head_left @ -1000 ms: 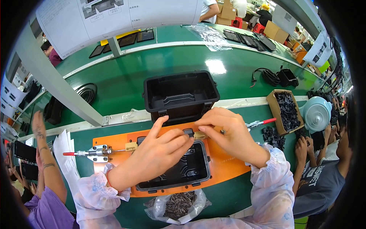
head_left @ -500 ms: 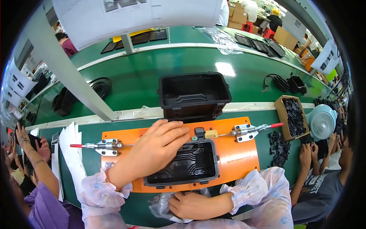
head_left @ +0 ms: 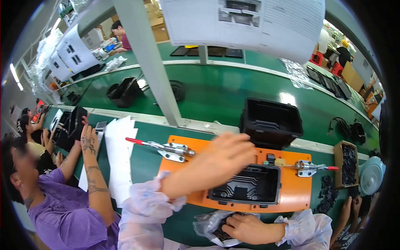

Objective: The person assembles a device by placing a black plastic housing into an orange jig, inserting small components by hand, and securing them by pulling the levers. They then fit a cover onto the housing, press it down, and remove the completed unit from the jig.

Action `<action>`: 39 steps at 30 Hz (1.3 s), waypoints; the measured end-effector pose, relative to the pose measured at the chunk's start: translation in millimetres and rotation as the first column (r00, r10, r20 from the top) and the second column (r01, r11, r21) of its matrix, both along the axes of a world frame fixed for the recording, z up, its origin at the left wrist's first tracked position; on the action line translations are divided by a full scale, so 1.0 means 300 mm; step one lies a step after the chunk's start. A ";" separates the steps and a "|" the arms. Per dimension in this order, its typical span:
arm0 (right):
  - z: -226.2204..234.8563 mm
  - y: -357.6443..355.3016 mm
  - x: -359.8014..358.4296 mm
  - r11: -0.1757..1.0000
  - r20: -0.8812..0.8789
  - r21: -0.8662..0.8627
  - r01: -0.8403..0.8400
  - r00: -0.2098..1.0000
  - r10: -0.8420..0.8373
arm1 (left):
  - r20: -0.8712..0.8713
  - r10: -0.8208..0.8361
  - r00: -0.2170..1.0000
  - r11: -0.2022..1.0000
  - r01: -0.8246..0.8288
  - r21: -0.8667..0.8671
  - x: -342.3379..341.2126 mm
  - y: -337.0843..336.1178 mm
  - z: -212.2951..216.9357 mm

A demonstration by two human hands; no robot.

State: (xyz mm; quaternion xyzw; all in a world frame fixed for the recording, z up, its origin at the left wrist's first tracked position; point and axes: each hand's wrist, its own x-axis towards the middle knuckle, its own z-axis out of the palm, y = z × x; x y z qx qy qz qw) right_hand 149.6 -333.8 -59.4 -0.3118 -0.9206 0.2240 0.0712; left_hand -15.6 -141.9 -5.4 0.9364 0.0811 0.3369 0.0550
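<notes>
A black plastic housing [head_left: 249, 188] sits in the orange fixture plate [head_left: 291, 193], in the lower middle of the frame, with its open ribbed side facing up. The left hand [head_left: 223, 156] reaches across from the lower left and lies over the upper left corner of this housing; its fingers are held together and slightly bent, not clamped on anything that can be seen. The right hand [head_left: 246, 228] is at the bottom edge, with its fingers pushed inside a clear plastic bag [head_left: 208, 227] of small dark parts; whether they pinch a part cannot be told. 2 toggle clamps with red handles, 1 at the left [head_left: 166, 149] and 1 at the right [head_left: 310, 167], are fixed on the plate. Just above the plate stands a second black housing [head_left: 273, 121] on the green conveyor belt [head_left: 216, 89]. At the right is a cardboard box [head_left: 346, 163] with dark pieces. At the lower left, a person in a purple shirt [head_left: 62, 216] works beside white papers [head_left: 118, 158].
</notes>
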 end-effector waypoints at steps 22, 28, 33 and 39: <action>0.183 0.519 -0.024 0.843 -0.373 0.289 0.454 0.864 -0.338 | 0.036 0.460 0.887 0.864 -0.438 -0.249 -0.249 0.007 -0.005; 0.177 0.520 -0.040 0.837 -0.384 0.294 0.461 0.859 -0.339 | 0.030 0.449 0.893 0.868 -0.428 -0.251 -0.252 0.009 -0.008; 0.185 0.506 -0.039 0.841 -0.419 0.242 0.484 0.834 -0.359 | 0.076 0.432 0.899 0.886 -0.407 -0.225 -0.235 0.008 -0.014; 0.260 0.440 0.120 0.814 -0.471 -0.013 0.580 0.715 -0.517 | 0.029 0.395 0.918 0.899 -0.380 -0.216 -0.231 -0.008 -0.024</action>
